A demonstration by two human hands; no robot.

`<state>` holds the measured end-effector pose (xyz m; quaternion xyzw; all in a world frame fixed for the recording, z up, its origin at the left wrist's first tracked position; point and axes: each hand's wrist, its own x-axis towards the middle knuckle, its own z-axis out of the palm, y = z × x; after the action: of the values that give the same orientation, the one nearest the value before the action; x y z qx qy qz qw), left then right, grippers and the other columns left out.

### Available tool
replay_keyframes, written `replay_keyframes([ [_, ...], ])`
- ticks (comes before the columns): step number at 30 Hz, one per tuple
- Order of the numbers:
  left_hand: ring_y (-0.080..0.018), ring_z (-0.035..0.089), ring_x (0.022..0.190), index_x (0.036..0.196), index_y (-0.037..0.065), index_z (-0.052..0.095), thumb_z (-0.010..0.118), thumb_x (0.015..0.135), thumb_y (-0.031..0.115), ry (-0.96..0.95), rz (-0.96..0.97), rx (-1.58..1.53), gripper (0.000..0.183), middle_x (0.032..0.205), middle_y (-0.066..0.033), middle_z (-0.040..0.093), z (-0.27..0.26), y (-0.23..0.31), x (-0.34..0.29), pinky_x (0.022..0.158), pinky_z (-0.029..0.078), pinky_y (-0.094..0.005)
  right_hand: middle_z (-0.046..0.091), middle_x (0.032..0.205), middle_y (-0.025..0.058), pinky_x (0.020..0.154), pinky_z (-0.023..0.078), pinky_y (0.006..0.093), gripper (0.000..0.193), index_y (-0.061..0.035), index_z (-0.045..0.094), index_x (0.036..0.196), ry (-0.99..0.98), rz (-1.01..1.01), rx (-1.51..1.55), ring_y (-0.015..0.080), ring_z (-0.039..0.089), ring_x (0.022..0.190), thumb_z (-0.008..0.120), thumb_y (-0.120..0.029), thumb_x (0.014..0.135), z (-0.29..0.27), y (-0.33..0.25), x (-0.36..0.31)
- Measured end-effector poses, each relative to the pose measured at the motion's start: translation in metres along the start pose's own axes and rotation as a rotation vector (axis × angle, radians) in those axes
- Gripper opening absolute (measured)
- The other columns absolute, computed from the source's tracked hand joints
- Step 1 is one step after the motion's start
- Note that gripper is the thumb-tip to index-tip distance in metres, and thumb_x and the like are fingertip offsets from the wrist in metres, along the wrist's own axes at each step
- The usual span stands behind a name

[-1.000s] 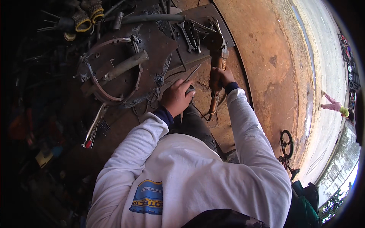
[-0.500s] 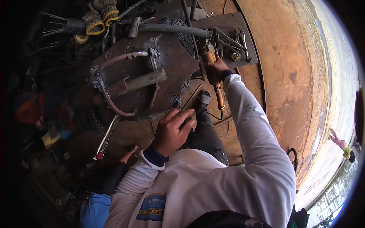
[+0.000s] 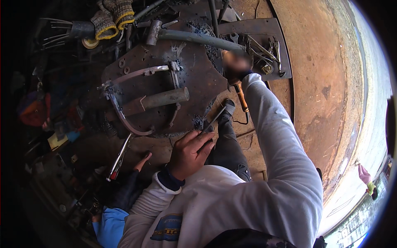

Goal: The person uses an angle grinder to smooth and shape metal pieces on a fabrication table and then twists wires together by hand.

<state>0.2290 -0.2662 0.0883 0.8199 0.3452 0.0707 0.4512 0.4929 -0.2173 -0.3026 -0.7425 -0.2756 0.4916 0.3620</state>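
Observation:
My left hand (image 3: 191, 153) is closed around a thin metal rod (image 3: 216, 119), which slants up and away from the near edge of the steel worktable (image 3: 197, 68). To the right, my right arm reaches forward. My right hand (image 3: 239, 68) is blurred and wraps the body of an orange angle grinder (image 3: 240, 97), its rear handle and cord hanging toward me. A curved metal frame (image 3: 118, 110) lies on the worktable. Across it sits a short grey pipe (image 3: 165, 99).
A hammer (image 3: 186, 38) lies across the worktable's far side. Patterned work gloves (image 3: 105, 27) rest at far left. Locking pliers (image 3: 276, 56) and a wrench (image 3: 234, 38) are on a side plate (image 3: 264, 29). Another person in blue (image 3: 111, 225) is at lower left.
My right hand has carried the grinder a little farther away, toward the side plate. My left hand still holds the rod. The whole view has shifted slightly.

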Motion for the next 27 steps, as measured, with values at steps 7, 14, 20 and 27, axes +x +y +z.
replay_keyframes([
  [7, -0.0271, 0.067, 0.079, 0.103, 0.0, 0.067, 0.066, 0.083, 0.009, -0.027, -0.034, -0.016, 0.022, 0.089, -0.0151, 0.067, 0.0, 0.0, 0.003, 0.069, 0.053, -0.0334, 0.067, 0.103, 0.0198, 0.088, 0.049, 0.0399, 0.063, -0.0013, 0.063, 0.115, 0.054, -0.011, -0.143, 0.0333, 0.065, 0.097, 0.073, -0.043, 0.069, -0.001, -0.025, -0.02],
  [14, -0.0272, 0.067, 0.079, 0.103, -0.001, 0.067, 0.066, 0.084, 0.009, 0.006, -0.008, -0.027, 0.021, 0.089, -0.0154, 0.067, -0.003, 0.0, -0.001, 0.069, 0.052, -0.0333, 0.067, 0.103, 0.0197, 0.088, 0.049, 0.0412, 0.059, -0.0043, 0.065, 0.111, 0.098, -0.028, -0.418, 0.035, 0.064, 0.099, 0.072, -0.045, 0.07, -0.014, -0.062, -0.045],
  [20, -0.0271, 0.067, 0.079, 0.103, -0.001, 0.067, 0.066, 0.084, 0.008, 0.009, 0.015, -0.047, 0.021, 0.089, -0.0152, 0.067, -0.003, 0.007, 0.0, 0.069, 0.052, -0.0331, 0.067, 0.104, 0.0205, 0.088, 0.049, 0.0424, 0.053, -0.0043, 0.067, 0.106, 0.113, 0.05, -0.459, 0.0357, 0.063, 0.1, 0.071, -0.045, 0.072, -0.021, -0.071, -0.059],
  [27, -0.0271, 0.067, 0.081, 0.103, -0.001, 0.067, 0.067, 0.084, 0.008, 0.017, 0.055, -0.032, 0.021, 0.09, -0.0149, 0.067, -0.009, 0.015, -0.004, 0.071, 0.053, -0.0331, 0.062, 0.111, 0.0234, 0.09, 0.047, 0.0433, 0.059, -0.0011, 0.061, 0.115, 0.292, -0.03, -0.455, 0.037, 0.06, 0.106, 0.069, -0.045, 0.077, -0.01, -0.052, -0.071],
])
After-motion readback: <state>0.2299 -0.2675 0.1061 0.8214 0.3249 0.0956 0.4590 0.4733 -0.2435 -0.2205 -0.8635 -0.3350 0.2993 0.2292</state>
